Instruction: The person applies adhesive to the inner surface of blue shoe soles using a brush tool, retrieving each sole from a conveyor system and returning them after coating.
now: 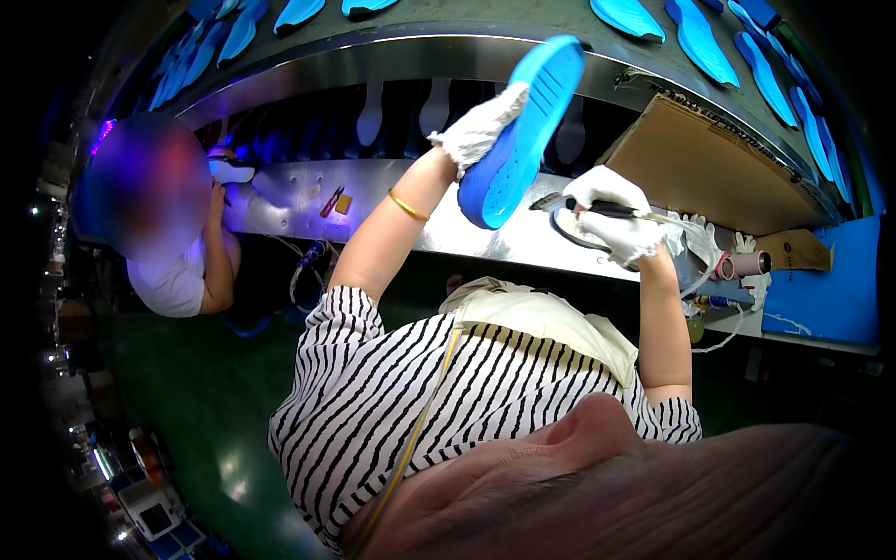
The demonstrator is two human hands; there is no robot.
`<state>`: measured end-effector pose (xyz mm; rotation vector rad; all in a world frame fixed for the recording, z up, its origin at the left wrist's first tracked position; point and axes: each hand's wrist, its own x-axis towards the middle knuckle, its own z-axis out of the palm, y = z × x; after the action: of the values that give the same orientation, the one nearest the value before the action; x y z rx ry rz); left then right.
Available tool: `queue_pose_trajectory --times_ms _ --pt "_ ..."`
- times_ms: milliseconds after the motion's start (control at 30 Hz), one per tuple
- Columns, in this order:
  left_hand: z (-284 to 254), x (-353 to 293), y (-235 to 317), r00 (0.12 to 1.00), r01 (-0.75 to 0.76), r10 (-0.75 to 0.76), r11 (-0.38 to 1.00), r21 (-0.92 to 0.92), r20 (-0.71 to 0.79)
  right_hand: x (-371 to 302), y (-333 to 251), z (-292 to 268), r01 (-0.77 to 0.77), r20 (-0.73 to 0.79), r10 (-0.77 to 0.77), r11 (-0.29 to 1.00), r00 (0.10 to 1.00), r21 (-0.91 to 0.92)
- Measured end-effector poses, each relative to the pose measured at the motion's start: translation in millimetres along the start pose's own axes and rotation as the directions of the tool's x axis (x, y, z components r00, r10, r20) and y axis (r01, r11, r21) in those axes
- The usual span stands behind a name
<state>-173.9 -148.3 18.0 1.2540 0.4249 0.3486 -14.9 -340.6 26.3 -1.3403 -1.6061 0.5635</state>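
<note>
A blue shoe sole [523, 140] is tilted upright in front of me, ridged at its upper end and dotted with small holes lower down. My left hand [481, 131], in a white glove, grips it by its left edge, with the fingers partly hidden behind it. To its right, my white-gloved right hand [611, 207] is closed around a brush [549, 201] with dark bristles. The bristles point toward the sole, with a small gap between them. Beneath the right hand, a round-rimmed dish [571, 229] is partly covered on the metal bench [448, 238].
Several blue soles [702, 42] lie on the belt beyond a metal rail [411, 56]. Cardboard [709, 159] leans at the right, near a thread spool [747, 264] and a blue panel [826, 289]. Red-handled pliers [331, 202] and a yellow block [343, 203] lie leftward, near a co-worker [177, 271].
</note>
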Motion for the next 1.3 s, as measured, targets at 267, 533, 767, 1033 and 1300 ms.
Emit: queue_pose_trajectory --times_ms 267,533,767,1033,1300 --pt "-27 -23 -28 0.993 -0.018 0.085 0.793 -0.609 0.081 -17 13 1 -0.025 -0.313 0.158 0.92 0.937 0.392" --pt "25 -47 -90 0.97 0.197 0.081 0.297 -0.934 0.23 -4 34 14 -0.057 -0.472 0.183 0.962 0.862 0.268" --pt "50 -45 -87 0.964 0.157 0.13 0.428 -0.89 0.233 9 16 36 0.144 -0.407 -0.099 0.986 0.908 0.083" --pt "55 -48 -74 0.997 -0.055 0.082 0.592 -0.804 -0.008 6 9 36 0.027 -0.349 0.131 0.91 0.928 0.414" --pt "39 -44 -73 0.988 -0.095 0.153 0.61 -0.786 -0.001 0 6 47 0.021 -0.257 0.031 0.98 0.966 0.197"
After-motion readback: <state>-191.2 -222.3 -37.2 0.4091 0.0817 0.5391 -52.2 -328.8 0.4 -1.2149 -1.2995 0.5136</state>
